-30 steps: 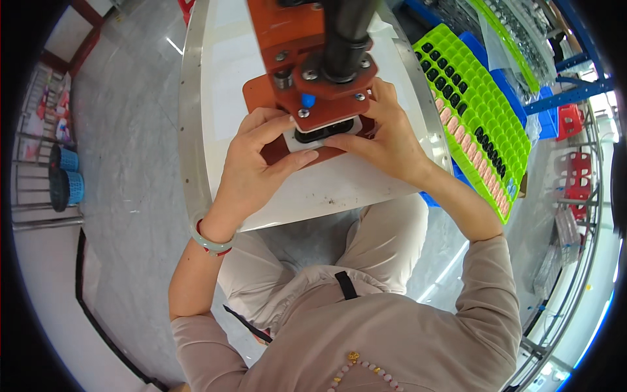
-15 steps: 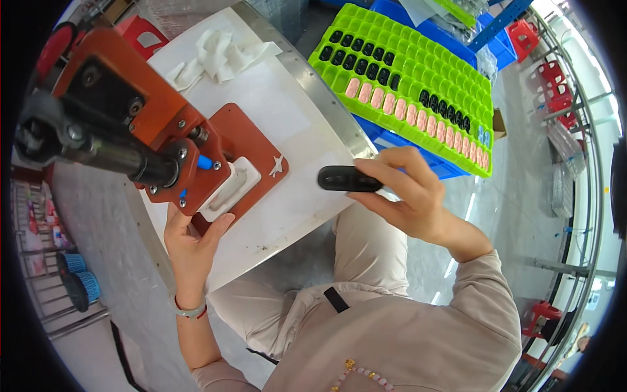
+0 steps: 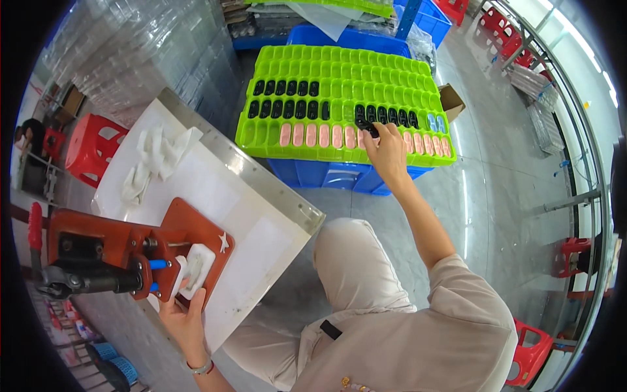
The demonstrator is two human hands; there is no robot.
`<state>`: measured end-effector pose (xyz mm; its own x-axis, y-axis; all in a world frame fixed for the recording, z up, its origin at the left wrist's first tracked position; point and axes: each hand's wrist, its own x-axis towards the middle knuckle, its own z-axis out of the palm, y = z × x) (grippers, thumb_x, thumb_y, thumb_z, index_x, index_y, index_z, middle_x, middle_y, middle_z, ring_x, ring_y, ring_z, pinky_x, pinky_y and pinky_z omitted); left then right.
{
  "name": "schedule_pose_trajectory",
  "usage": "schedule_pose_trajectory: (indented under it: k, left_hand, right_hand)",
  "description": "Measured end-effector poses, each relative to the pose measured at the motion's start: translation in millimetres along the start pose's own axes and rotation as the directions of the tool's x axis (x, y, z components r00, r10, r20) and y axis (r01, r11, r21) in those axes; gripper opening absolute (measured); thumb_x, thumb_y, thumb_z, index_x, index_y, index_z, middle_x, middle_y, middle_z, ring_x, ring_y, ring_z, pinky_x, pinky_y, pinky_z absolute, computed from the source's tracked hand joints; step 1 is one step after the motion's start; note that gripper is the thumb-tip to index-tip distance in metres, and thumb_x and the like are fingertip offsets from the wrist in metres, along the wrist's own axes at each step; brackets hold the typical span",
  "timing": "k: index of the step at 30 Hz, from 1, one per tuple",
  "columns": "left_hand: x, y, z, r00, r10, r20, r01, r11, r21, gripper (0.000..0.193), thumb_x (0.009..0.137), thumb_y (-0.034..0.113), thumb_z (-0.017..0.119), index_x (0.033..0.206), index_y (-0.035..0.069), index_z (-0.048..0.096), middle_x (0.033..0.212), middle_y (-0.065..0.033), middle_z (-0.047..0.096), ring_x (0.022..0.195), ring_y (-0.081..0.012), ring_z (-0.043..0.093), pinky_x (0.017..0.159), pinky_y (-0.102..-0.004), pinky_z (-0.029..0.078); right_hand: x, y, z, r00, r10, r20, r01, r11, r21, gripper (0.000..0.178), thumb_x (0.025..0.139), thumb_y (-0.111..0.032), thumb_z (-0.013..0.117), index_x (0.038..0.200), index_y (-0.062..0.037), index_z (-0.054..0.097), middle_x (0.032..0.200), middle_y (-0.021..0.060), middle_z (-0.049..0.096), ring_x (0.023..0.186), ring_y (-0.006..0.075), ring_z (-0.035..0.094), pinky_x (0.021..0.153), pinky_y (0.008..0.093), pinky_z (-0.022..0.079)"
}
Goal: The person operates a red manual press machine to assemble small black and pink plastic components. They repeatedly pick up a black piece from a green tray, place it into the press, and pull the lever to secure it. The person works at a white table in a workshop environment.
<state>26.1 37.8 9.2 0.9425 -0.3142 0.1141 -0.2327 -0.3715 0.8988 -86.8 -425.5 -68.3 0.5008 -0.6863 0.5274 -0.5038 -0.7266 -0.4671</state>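
On the left of the table stands an orange hand press [image 3: 104, 238] with a white block [image 3: 198, 269] on its base plate. My left hand [image 3: 184, 330] is closed on the near end of that block, the thumb on one side and the fingers partly hidden on the other. My right hand [image 3: 390, 153] reaches out over the green compartment tray [image 3: 261, 138] and pinches a glossy black oval piece [image 3: 366, 127]. That piece is tilted at the lower edge of a row of black pieces [image 3: 392, 115], above the row of pink pieces [image 3: 324, 136].
The tray rests on a blue crate [image 3: 339, 178] beyond the metal-edged table [image 3: 287, 199]. A crumpled white cloth [image 3: 155, 160] and a small white scrap [image 3: 225, 242] lie on the left. A red stool [image 3: 96, 147] stands behind the table.
My right hand has carried the black oval piece from beside the table's edge out to the tray. The view has turned toward the tray. My left hand stays at the white block.
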Motion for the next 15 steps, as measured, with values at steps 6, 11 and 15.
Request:
schedule_pose_trajectory:
  k: [6,11,15]
  left_hand:
    - [4,5,4,0.999,0.055,-0.002,-0.055,0.998,0.015,0.032,0.075,-0.007,0.072,0.106,-0.002,0.063,0.112,-0.0087,0.060,0.104,-0.0168,0.056,0.094,-0.0303,0.043]
    - [3,6,0,0.999,0.035,-0.007,-0.035,0.999,-0.004,0.034,0.073,-0.008,0.073,0.105,-0.002,0.064,0.116,-0.0083,0.060,0.107,-0.0178,0.056,0.096,-0.0311,0.042]
    - [2,7,0,1.000,0.016,0.001,-0.016,1.000,0.008,0.036,0.071,-0.009,0.073,0.105,-0.002,0.064,0.118,-0.0081,0.060,0.108,-0.0182,0.056,0.097,-0.0317,0.042]
  right_hand:
    - [40,23,53,0.993,0.116,0.022,-0.110,0.978,-0.178,0.031,0.080,-0.029,0.068,0.083,0.0014,0.067,0.085,0.0207,0.064,0.077,0.0372,0.065,0.067,0.0436,0.054]
    - [57,9,78,0.954,0.257,0.153,-0.200,0.929,-0.311,0.046,0.079,-0.045,0.071,0.081,0.0009,0.068,0.088,0.0200,0.067,0.081,0.0347,0.067,0.069,0.0422,0.055]
    - [52,17,88,0.982,0.173,0.071,-0.142,0.939,-0.313,0.055,0.074,-0.054,0.073,0.074,0.0012,0.066,0.082,0.0223,0.066,0.076,0.0356,0.067,0.066,0.0439,0.053]
